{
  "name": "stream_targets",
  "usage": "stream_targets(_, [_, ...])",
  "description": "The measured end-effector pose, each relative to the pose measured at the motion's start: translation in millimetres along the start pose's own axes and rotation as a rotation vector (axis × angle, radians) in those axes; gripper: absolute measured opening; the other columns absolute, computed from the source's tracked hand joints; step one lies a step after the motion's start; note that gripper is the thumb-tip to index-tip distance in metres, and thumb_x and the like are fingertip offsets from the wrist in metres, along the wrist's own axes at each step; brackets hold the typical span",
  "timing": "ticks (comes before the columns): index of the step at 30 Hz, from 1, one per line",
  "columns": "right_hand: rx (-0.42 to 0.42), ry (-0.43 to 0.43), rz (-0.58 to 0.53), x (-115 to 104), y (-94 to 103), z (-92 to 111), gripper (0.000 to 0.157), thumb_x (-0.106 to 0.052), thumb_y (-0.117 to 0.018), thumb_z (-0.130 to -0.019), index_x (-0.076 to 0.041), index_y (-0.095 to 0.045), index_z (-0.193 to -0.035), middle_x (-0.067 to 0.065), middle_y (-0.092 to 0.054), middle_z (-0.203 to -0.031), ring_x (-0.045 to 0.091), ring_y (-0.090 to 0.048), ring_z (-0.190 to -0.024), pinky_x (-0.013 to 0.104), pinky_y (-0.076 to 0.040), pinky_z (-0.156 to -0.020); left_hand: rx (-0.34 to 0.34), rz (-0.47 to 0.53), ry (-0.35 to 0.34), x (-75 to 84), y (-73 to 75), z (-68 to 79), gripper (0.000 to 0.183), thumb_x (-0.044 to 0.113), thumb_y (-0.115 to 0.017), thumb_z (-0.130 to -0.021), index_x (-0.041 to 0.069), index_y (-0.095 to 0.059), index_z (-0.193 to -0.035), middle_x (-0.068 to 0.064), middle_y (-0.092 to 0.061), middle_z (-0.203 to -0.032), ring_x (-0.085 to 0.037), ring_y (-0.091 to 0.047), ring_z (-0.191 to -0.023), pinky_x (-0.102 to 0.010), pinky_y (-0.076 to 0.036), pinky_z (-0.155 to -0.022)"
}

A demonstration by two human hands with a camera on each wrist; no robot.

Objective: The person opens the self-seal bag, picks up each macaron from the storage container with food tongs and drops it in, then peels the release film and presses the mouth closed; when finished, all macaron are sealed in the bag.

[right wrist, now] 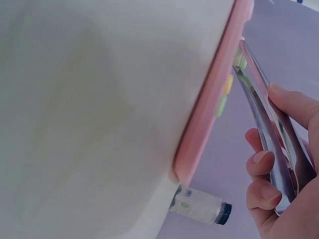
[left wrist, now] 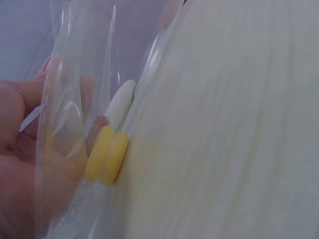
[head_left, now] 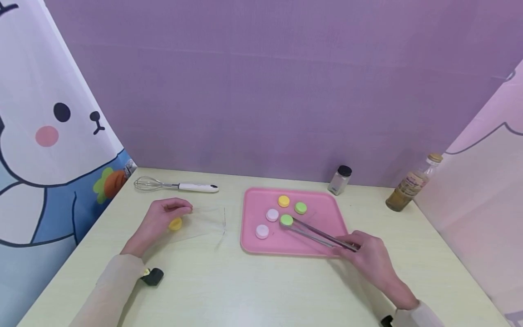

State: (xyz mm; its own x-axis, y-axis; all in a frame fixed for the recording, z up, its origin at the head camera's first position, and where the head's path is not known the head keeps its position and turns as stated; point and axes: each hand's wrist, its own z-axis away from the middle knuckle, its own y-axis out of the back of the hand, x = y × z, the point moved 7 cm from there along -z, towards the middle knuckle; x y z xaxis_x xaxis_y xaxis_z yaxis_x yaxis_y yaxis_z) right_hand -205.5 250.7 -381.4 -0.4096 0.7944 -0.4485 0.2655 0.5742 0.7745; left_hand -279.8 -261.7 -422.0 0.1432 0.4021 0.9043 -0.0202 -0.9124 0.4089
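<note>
My left hand (head_left: 157,222) pinches a clear plastic bag (head_left: 208,221) that lies toward the tray. Inside the bag, close to the palm, is a yellow macaron (left wrist: 106,155). With my right hand (head_left: 369,258) I grip metal tongs (head_left: 323,235), fingers and thumb round the two arms. Between the tong tips sits a green macaron (head_left: 287,220), over the pink tray (head_left: 255,200); whether it touches the tray I cannot tell. Also on the tray are a yellow macaron (head_left: 283,201), another green macaron (head_left: 300,208) and two pale lilac macarons (head_left: 262,231).
A whisk (head_left: 196,187) with a white handle lies at the back left. Behind the tray stands a small black-capped jar (head_left: 340,180). A corked glass bottle (head_left: 410,186) is at the back right. A purple backdrop (head_left: 261,100) rises along the table's far edge.
</note>
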Motion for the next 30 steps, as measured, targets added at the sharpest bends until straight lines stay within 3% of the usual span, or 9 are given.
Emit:
stream_targets(5, [0.013, 0.031, -0.042, -11.0, 4.0, -3.2, 0.024, -0.014, -0.093, -0.071, -0.016, -0.081, -0.091, -0.017, -0.058, -0.069, 0.003, -0.046, -0.056, 0.021, -0.038, -0.046, 0.000, -0.008, -0.003, -1.0, 0.2, -1.2, 0.035, 0.031, -0.070, -0.098, 0.000, -0.072, -0.116, -0.007, -0.072, -0.111, -0.016, -0.062, -0.102, -0.018, -0.049, -0.085])
stream_targets(13, [-0.010, 0.094, -0.085, -35.3, -2.7, -8.7, 0.025, -0.015, -0.094, -0.070, -0.017, -0.082, -0.091, -0.016, -0.065, -0.079, 0.002, -0.049, -0.060, 0.021, -0.041, -0.048, 0.001, -0.013, 0.004, -3.8, 0.1, -1.5, 0.035, 0.031, -0.070, -0.098, 0.001, -0.073, -0.116, -0.007, -0.072, -0.111, -0.016, -0.062, -0.101, -0.019, -0.050, -0.084])
stream_targets(21, [-0.058, 0.154, -0.090, -67.4, -21.7, -22.2, 0.025, -0.024, -0.092, -0.073, -0.018, -0.082, -0.095, -0.019, -0.057, -0.073, 0.000, -0.045, -0.061, 0.021, -0.040, -0.052, -0.003, -0.028, -0.002, -3.5, -1.3, -0.9, 0.033, 0.030, -0.070, -0.098, 0.001, -0.073, -0.115, -0.007, -0.073, -0.111, -0.018, -0.061, -0.102, -0.019, -0.050, -0.084])
stream_targets(30, [-0.100, 0.192, -0.054, -101.7, -48.0, -41.5, 0.030, -0.033, -0.092, -0.073, -0.018, -0.082, -0.097, -0.013, -0.068, -0.081, 0.002, -0.051, -0.068, 0.021, -0.044, -0.060, -0.009, -0.043, -0.027, -1.4, -3.5, -3.2, 0.033, 0.031, -0.070, -0.098, 0.003, -0.074, -0.113, -0.006, -0.073, -0.110, -0.018, -0.062, -0.101, -0.020, -0.050, -0.084])
